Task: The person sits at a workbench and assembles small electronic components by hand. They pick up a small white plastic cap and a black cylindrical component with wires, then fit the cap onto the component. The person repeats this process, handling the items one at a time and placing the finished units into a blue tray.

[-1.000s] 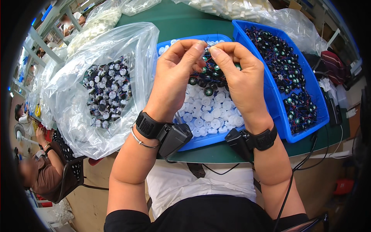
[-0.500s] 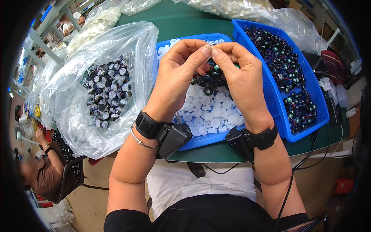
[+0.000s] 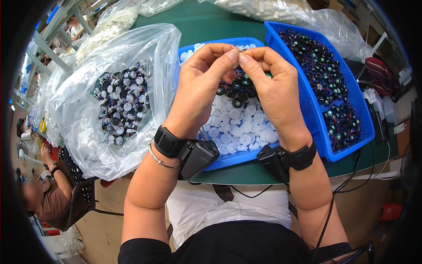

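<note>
My left hand [image 3: 198, 81] and my right hand [image 3: 276, 83] meet fingertip to fingertip over the middle blue tray [image 3: 215, 163]. Thumbs and forefingers are pinched together on a small pale piece, mostly covered by the fingers; thin dark wire ends stick up just behind it. Below my hands, white plastic discs [image 3: 239, 132] with raised centres fill the tray. A clump of small black round parts with wires [image 3: 237, 93] lies on the discs, partly hidden by my hands.
To the right stands a deeper blue bin [image 3: 323, 132] of black wired parts. A clear plastic bag [image 3: 74, 127] at left holds black parts with white discs. Bags of white cylinders [image 3: 259, 9] lie at the back of the green table [image 3: 198, 20]. A cable [image 3: 336, 191] hangs by my right forearm.
Both hands stay in nearly the same place, still pinched together. Only a very slight shift of the fingertips shows.
</note>
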{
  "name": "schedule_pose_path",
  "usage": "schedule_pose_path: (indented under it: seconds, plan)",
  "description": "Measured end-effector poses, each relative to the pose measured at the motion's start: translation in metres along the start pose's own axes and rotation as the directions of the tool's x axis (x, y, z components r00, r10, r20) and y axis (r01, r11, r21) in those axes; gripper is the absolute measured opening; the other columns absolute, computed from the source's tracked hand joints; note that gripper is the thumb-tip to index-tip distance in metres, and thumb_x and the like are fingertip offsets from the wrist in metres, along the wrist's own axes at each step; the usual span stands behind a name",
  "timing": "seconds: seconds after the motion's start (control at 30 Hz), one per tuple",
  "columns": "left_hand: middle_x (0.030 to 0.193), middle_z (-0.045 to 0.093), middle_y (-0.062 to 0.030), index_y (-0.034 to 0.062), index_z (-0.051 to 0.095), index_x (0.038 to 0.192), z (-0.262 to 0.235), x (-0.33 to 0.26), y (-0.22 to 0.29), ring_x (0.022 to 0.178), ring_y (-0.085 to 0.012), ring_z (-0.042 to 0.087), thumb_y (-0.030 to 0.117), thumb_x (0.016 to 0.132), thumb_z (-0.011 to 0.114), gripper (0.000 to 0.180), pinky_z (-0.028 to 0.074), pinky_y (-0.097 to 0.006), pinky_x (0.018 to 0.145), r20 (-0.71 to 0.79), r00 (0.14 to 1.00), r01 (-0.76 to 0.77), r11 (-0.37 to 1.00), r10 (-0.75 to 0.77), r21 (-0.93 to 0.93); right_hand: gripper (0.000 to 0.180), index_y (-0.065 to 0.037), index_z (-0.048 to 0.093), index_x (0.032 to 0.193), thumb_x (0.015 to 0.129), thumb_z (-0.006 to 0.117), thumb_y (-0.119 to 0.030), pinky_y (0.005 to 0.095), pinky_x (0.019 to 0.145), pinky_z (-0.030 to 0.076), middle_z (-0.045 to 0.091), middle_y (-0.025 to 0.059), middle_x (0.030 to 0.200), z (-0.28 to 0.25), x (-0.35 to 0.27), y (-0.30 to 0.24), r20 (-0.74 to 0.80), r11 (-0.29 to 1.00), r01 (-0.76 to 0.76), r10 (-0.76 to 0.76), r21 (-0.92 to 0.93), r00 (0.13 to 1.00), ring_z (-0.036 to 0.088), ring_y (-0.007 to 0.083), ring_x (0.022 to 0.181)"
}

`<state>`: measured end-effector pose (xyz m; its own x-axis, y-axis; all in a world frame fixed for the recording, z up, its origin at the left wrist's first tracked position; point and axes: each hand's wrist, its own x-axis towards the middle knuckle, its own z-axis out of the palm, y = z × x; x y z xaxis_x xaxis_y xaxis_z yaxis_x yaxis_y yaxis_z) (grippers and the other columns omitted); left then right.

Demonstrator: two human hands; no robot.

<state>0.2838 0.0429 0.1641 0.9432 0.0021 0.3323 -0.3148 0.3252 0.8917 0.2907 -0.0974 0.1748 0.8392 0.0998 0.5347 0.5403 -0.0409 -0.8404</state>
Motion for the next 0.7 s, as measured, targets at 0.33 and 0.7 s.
schedule_pose_path:
  seconds: [0.33,0.7]
  plan:
    - [0.090,0.063,-0.0021,0.0012,0.063,0.105,0.0045,-0.0007,0.0034,0.073,-0.0066,0.054,0.019,0.090,0.065,0.024,0.045,-0.021,0.067,0.024,1.000,0.013,1.000,-0.013,-0.010,0.012,0.003,0.064,0.092,0.091,0.061,-0.009,0.0194,0.057,0.043,0.065,0.0016,0.067,0.0002,-0.0003,0.0005,0.020,1.000,0.010,-0.010,0.014,1.000,0.055,0.0025,0.062]
    - [0.088,0.064,-0.0020,0.0008,0.064,0.104,0.0024,-0.0006,0.0003,0.073,-0.0066,0.056,0.019,0.092,0.061,0.022,0.045,-0.020,0.066,0.024,1.000,-0.001,0.999,0.002,-0.039,0.019,0.004,0.064,0.096,0.095,0.058,-0.015,0.0195,0.061,0.045,0.067,0.0050,0.073,0.0001,0.0001,-0.0013,0.050,0.997,-0.024,0.021,0.073,0.999,0.059,0.0047,0.068]
